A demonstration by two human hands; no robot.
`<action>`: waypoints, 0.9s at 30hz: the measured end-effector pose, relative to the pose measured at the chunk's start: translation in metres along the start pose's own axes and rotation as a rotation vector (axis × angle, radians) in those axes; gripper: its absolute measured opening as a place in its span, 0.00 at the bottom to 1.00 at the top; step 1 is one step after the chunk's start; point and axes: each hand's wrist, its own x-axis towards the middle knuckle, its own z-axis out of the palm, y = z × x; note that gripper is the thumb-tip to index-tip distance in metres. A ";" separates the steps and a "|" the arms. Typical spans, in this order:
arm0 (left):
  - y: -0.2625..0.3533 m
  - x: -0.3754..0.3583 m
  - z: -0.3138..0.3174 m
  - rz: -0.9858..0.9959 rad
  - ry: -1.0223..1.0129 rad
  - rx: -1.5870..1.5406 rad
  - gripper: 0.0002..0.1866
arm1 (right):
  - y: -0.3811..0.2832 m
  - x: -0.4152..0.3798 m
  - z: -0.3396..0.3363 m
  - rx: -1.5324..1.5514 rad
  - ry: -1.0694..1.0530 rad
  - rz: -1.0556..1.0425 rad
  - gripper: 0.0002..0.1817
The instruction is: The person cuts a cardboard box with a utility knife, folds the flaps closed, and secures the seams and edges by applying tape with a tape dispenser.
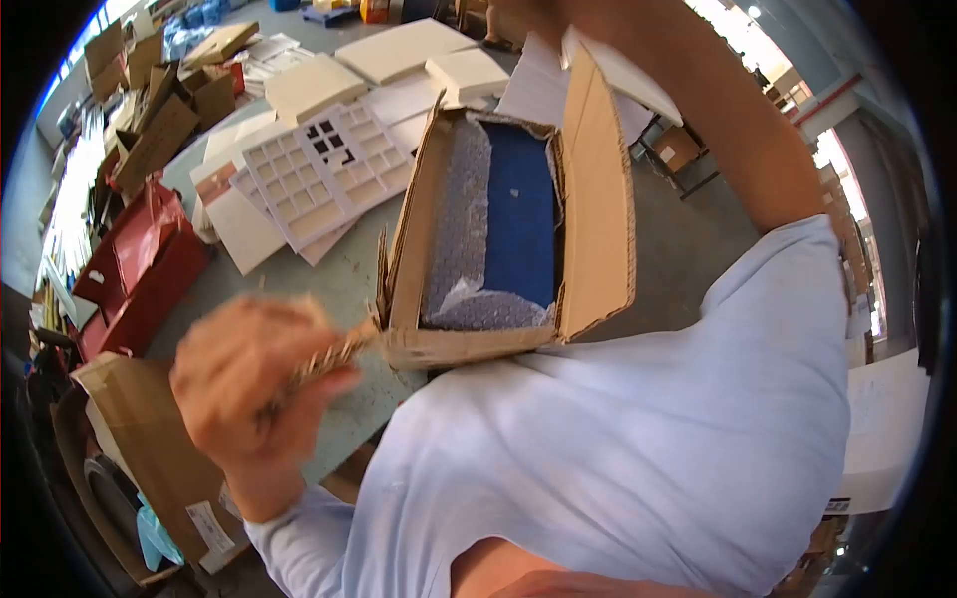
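Cardboard box (pixel 598 209), open, bubble-wrapped blue contents (pixel 518 214)

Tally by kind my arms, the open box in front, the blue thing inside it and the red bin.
Arms: 2 (left arm, right arm)
Box: 1
Blue thing: 1
Bin: 1
Total: 5

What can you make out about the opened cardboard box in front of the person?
The box is oblong and brown, apparently corrugated cardboard, with torn, ragged edges. It lies open side up at the edge of the table, close to the shirt. Its long right flap stands open. Inside, bubble wrap lies along the left and near end, beside a flat blue surface with a small pale spot. The left hand, blurred, grips a cardboard strip at the near left corner.
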 end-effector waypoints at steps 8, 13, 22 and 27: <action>-0.033 -0.032 0.009 -0.463 0.090 -0.279 0.28 | -0.015 -0.186 -0.182 -0.706 -0.538 0.930 0.23; -0.039 0.041 0.060 -0.436 -0.276 -0.356 0.16 | -0.053 -0.176 -0.131 -0.515 -0.203 0.928 0.26; -0.040 0.049 0.134 -0.343 -0.251 -0.424 0.12 | -0.032 -0.094 0.033 -0.218 -0.494 0.611 0.21; -0.052 0.030 0.139 -0.447 -0.304 -0.479 0.14 | -0.037 -0.046 0.052 -0.331 -0.916 1.011 0.16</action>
